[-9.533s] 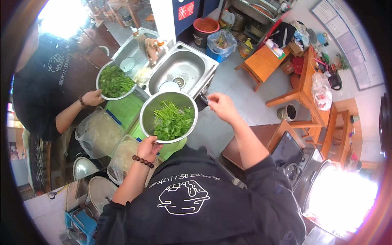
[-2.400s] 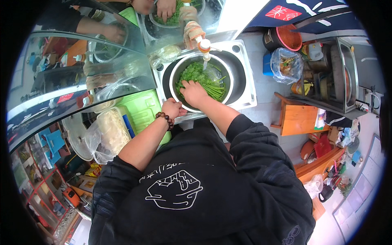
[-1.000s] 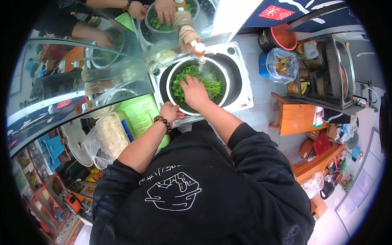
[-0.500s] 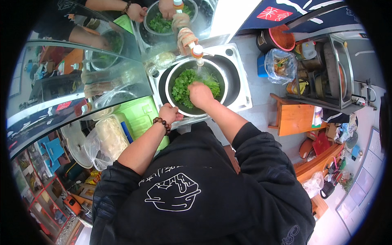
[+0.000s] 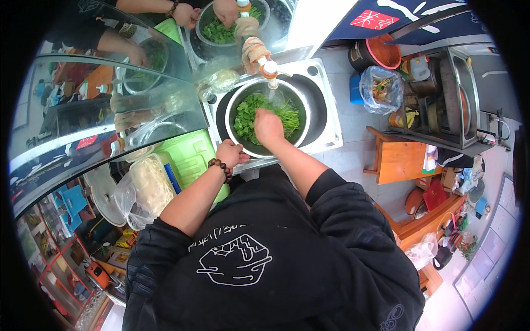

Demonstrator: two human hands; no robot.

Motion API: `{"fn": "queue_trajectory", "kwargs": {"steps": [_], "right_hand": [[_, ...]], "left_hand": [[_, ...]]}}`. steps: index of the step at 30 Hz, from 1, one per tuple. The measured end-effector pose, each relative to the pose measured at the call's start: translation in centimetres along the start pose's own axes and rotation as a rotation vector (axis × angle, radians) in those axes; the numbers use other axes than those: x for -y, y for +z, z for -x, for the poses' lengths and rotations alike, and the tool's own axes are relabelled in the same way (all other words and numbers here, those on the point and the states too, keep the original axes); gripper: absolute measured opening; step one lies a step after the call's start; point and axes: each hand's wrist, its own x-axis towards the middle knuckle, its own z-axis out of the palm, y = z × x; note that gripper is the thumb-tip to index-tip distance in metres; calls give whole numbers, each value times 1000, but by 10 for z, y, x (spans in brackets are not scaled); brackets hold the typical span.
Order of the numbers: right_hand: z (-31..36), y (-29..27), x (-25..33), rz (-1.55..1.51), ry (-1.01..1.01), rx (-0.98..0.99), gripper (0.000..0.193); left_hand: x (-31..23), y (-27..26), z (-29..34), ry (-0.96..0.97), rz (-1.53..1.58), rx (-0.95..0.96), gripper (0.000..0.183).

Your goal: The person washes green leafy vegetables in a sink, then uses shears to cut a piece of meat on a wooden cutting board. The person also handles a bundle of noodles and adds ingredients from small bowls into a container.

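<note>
A round metal bowl stands in the sink. It holds leafy green coriander with thin stems toward its right side. My right hand is down in the bowl, its fingers closed on the coriander; the fingertips are hidden among the leaves. My left hand, with a beaded bracelet at the wrist, is at the bowl's near left rim, thumb and fingers curled against it. Above the far rim hangs a white and orange tap with cloth wrapped round its pipe, and water appears to run from it.
Left of the sink are a light green plastic lid or tray and a tub of pale contents. A reflective glass panel rises on the left. A wooden stool and a bag-lined bin stand on the right.
My right hand has shifted slightly within the bowl, still closed on the coriander. My left hand stays at the rim. The whole view has moved a little.
</note>
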Motion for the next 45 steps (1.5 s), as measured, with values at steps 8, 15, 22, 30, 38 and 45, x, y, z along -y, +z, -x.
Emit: {"fn": "queue_trajectory", "kwargs": {"steps": [8, 15, 22, 30, 38, 45], "right_hand": [[-40, 17, -8, -181, 197, -41, 24], [-32, 21, -15, -485, 300, -44, 16], [2, -4, -20, -921, 309, 57, 6], [33, -39, -12, -1057, 334, 232, 8], [50, -56, -15, -1215, 285, 279, 9], [64, -50, -16, -1015, 98, 313, 9]], "left_hand": [[-1, 0, 2, -2, 5, 1, 11], [1, -2, 3, 13, 19, 21, 8], [-5, -4, 9, -11, -7, -16, 12], [-40, 9, 36, 510, -531, -340, 23], [-58, 35, 30, 606, -373, 62, 48], [-64, 25, 37, 1031, -896, 34, 33]]}}
